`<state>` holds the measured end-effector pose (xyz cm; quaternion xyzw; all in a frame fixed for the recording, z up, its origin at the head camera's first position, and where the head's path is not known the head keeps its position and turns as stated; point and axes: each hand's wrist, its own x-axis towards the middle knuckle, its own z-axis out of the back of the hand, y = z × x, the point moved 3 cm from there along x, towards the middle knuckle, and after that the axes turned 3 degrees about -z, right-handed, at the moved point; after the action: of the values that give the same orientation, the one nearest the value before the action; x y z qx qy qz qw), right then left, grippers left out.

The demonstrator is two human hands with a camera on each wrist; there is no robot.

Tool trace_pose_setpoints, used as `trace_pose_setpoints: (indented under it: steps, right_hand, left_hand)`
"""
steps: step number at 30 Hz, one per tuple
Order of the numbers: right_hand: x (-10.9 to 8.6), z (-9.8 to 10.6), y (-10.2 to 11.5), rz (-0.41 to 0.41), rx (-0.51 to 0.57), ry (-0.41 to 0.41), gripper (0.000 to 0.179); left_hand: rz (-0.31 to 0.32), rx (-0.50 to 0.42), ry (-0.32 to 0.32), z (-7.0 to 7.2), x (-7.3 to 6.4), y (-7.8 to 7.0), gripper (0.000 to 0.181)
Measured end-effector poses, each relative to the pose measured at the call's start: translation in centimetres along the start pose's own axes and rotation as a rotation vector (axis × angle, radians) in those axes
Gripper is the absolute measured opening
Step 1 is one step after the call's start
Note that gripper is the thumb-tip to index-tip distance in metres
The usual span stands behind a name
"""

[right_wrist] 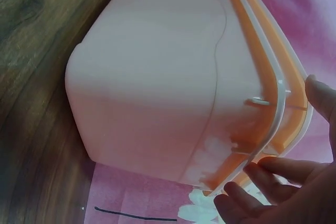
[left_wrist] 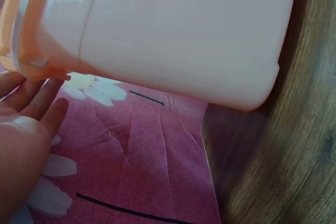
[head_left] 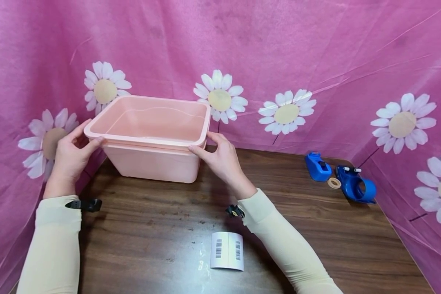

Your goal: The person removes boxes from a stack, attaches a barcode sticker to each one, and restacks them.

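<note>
Two pale pink plastic bins stand nested at the back left of the table, the upper bin (head_left: 161,120) sitting inside the lower bin (head_left: 152,163). At the front left corner of the upper rim, my left hand (head_left: 67,157) has its thumb over the edge and its fingers underneath. My right hand (head_left: 224,160) grips the front right corner the same way, thumb on the rim. In the right wrist view two rims show one above the other, with the right fingers (right_wrist: 268,177) under the upper one.
A sheet of white barcode labels (head_left: 226,251) lies on the wooden table (head_left: 150,228) near the front. At the back right are a small blue tape dispenser (head_left: 317,166), a tan ring (head_left: 334,183) and a larger blue tape dispenser (head_left: 354,185). Pink flowered cloth (head_left: 279,49) hangs behind and beside the table.
</note>
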<state>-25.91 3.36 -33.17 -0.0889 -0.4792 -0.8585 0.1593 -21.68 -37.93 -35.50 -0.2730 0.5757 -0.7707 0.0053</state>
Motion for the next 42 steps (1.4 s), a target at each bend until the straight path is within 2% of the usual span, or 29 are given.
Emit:
trace_pose_setpoints:
  steps: [7, 13, 19, 21, 25, 28, 35, 39, 42]
  right_hand:
    - [-0.1, -0.1, -0.2, -0.018, 0.053, -0.006, 0.067]
    - [0.0, -0.1, -0.1, -0.031, 0.098, -0.004, 0.067]
    - [0.2, -0.1, 0.3, -0.026, 0.122, 0.007, 0.052]
    - [0.2, 0.0, 0.6, -0.041, 0.129, 0.009, 0.051]
    - [0.3, 0.1, 1.0, -0.125, 0.187, 0.012, 0.057]
    - [0.4, 0.1, 1.4, -0.193, 0.274, 0.007, 0.057]
    - [1.1, -0.6, 2.7, -0.344, 0.626, 0.064, 0.052]
    - [1.5, -0.6, 3.1, -0.424, 0.712, 0.092, 0.054]
    - [1.8, -0.5, 3.3, -0.464, 0.756, 0.100, 0.043]
  left_hand:
    - [-0.001, -0.147, -0.012, -0.3, -0.2, 0.0, 0.069]
    - [0.006, -0.204, -0.038, -0.4, -0.2, -0.2, 0.073]
    - [0.006, -0.280, -0.072, -0.7, -0.2, -0.3, 0.073]
    - [-0.002, -0.317, -0.077, -0.8, -0.3, -0.3, 0.072]
    - [-0.007, -0.374, -0.100, -0.9, -0.3, -0.6, 0.069]
    - [-0.005, -0.402, -0.111, -1.0, -0.4, -0.9, 0.069]
    - [-0.017, -0.428, -0.122, -1.0, -0.5, -1.2, 0.070]
    - [-0.014, -0.442, -0.112, -1.1, -0.6, -1.2, 0.071]
    - [-0.008, -0.448, -0.111, -1.1, -0.5, -1.3, 0.071]
